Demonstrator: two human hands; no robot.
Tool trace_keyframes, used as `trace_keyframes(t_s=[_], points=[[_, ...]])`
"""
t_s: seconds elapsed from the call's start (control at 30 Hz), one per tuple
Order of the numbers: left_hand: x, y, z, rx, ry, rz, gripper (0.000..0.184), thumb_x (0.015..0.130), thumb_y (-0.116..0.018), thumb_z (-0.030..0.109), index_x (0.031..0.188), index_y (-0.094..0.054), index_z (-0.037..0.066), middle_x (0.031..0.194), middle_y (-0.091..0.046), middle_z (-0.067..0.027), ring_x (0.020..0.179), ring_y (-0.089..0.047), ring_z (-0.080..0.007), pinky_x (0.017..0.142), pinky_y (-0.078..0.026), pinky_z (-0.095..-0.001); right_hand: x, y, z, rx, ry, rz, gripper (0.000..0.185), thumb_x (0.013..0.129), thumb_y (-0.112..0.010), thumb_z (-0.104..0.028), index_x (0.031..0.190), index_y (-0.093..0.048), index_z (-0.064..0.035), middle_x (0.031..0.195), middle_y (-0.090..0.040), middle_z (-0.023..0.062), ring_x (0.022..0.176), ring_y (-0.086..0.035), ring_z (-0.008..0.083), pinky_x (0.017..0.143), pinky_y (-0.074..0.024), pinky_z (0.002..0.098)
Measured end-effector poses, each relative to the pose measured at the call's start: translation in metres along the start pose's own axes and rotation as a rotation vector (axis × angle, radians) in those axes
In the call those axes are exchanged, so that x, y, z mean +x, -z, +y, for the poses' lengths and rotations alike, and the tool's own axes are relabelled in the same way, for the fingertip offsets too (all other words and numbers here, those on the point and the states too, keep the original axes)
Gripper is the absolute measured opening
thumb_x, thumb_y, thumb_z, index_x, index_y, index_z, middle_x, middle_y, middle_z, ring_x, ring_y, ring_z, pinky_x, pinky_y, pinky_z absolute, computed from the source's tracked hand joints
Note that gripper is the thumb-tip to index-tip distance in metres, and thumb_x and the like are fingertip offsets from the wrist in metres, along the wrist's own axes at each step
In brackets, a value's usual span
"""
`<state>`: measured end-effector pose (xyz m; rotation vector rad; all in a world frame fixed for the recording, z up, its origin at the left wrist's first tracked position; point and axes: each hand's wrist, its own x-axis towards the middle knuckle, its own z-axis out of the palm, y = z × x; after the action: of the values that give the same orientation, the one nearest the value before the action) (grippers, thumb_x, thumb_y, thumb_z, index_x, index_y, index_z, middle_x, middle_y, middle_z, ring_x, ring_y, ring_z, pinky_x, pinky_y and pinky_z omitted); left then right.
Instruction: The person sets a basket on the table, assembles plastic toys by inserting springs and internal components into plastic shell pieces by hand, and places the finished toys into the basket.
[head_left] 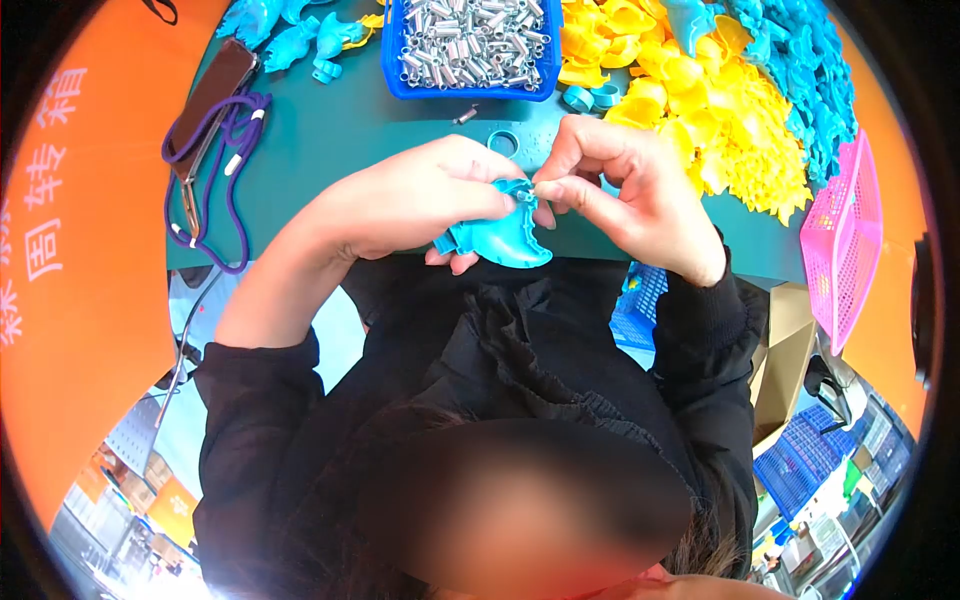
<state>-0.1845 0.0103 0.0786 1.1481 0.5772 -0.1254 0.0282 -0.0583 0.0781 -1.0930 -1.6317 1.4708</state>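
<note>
My left hand (425,195) is closed around a hollow blue plastic shell part (510,235) with a curved, jagged edge, its inner side facing up. At the shell's upper edge, the thumb and forefinger of my right hand (635,190) are pinched together. Whatever lies between those fingertips is too small to make out. A blue plastic ring (503,143) rests on the table just beyond the shell. Farther off, one small silver spring-like piece (466,115) lies loose in front of a blue bin (470,92) full of similar metal pieces.
Yellow plastic parts (690,90) are heaped at the right, with blue parts (800,70) behind them. Blue assembled-looking pieces (290,40) lie far left. A phone (215,90) with a purple cord (235,190) is on the green table (330,120). A pink basket (843,240) stands at the right edge.
</note>
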Motion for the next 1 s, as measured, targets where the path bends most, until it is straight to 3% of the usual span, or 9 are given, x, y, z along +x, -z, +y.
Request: trace_keyframes(t_s=[0.13,0.17,0.27,0.3,0.4,0.53,0.77,0.9,1.0], points=[[-0.008,0.005,-0.014,-0.204,-0.150,0.211,0.035,0.093,-0.052,0.022,0.118,-0.058,-0.001,0.084,-0.064,-0.0080,0.055,-0.058,-0.0082,0.046,-0.044,-0.0183,-0.001,-0.002,0.022,0.035,0.050,0.347,0.010,0.091,-0.059,-0.007,0.098,-0.061,-0.0013,0.080,-0.063,0.0041,0.072,-0.060,0.0073,0.069,-0.0472,0.0218],[-0.014,0.014,-0.018,-0.289,-0.222,0.202,0.047,0.093,-0.051,0.024,0.132,-0.046,-0.004,0.110,-0.060,-0.0159,0.075,-0.065,-0.0168,0.059,-0.053,-0.0223,-0.002,-0.002,0.031,-0.147,0.114,0.462,0.016,0.090,-0.060,-0.009,0.104,-0.063,-0.0029,0.084,-0.065,0.0046,0.077,-0.062,0.0095,0.070,-0.0479,0.0234],[-0.021,0.013,-0.030,-0.593,-0.396,0.296,0.062,0.093,-0.052,0.021,0.143,-0.026,-0.003,0.131,-0.048,-0.0205,0.096,-0.064,-0.0286,0.075,-0.057,-0.0289,0.001,-0.016,0.039,-0.659,0.262,0.400,0.023,0.080,-0.068,-0.010,0.102,-0.064,-0.0063,0.091,-0.061,0.0084,0.086,-0.061,0.0246,0.074,-0.0485,0.0336],[-0.022,0.017,-0.037,-0.667,-0.470,0.167,0.072,0.092,-0.055,0.014,0.147,-0.011,-0.001,0.141,-0.038,-0.0221,0.114,-0.055,-0.0389,0.088,-0.054,-0.0375,0.008,-0.030,0.048,-0.839,0.304,0.417,0.028,0.075,-0.070,-0.012,0.102,-0.063,-0.0092,0.094,-0.057,0.0087,0.088,-0.058,0.0273,0.073,-0.0473,0.0356],[-0.020,0.012,-0.043,-0.736,-0.507,0.186,0.073,0.090,-0.057,0.008,0.147,-0.012,-0.001,0.146,-0.031,-0.0219,0.118,-0.051,-0.0429,0.091,-0.053,-0.0409,0.009,-0.031,0.044,-0.943,0.296,0.384,0.025,0.074,-0.070,-0.011,0.099,-0.063,-0.0123,0.094,-0.057,0.0053,0.085,-0.056,0.0248,0.072,-0.0435,0.0350],[-0.015,0.007,-0.054,-0.841,-0.582,0.155,0.071,0.090,-0.058,0.006,0.146,-0.015,0.000,0.150,-0.022,-0.0215,0.120,-0.048,-0.0448,0.087,-0.056,-0.0421,-0.009,0.002,0.035,-1.087,0.260,0.717,0.018,0.071,-0.073,-0.010,0.087,-0.066,-0.0122,0.085,-0.060,0.0056,0.083,-0.056,0.0252,0.071,-0.0451,0.0357],[0.007,-0.006,-0.056,-0.668,-0.638,0.198,0.064,0.089,-0.061,0.011,0.143,-0.027,0.002,0.147,-0.029,-0.0209,0.118,-0.051,-0.0422,0.084,-0.057,-0.0387,-0.030,0.007,0.043,-1.197,0.121,0.680,0.018,0.071,-0.075,-0.011,0.085,-0.065,-0.0080,0.084,-0.061,0.0055,0.080,-0.058,0.0251,0.070,-0.0466,0.0344],[0.020,-0.015,-0.053,-0.453,-0.686,0.282,0.054,0.091,-0.059,0.010,0.139,-0.037,0.006,0.144,-0.036,-0.0209,0.117,-0.054,-0.0384,0.089,-0.052,-0.0391,-0.032,0.001,0.038,-0.601,0.078,0.840,0.011,0.075,-0.070,-0.003,0.084,-0.063,-0.0050,0.080,-0.065,0.0072,0.071,-0.061,0.0211,0.067,-0.0486,0.0285],[0.028,-0.019,-0.052,-0.370,-0.708,0.329,0.052,0.092,-0.056,0.007,0.140,-0.036,0.006,0.144,-0.037,-0.0206,0.116,-0.054,-0.0381,0.091,-0.051,-0.0397,-0.030,0.002,0.038,-0.615,-0.009,0.757,0.013,0.075,-0.071,-0.006,0.085,-0.063,-0.0053,0.080,-0.064,0.0068,0.071,-0.060,0.0198,0.066,-0.0485,0.0294]])
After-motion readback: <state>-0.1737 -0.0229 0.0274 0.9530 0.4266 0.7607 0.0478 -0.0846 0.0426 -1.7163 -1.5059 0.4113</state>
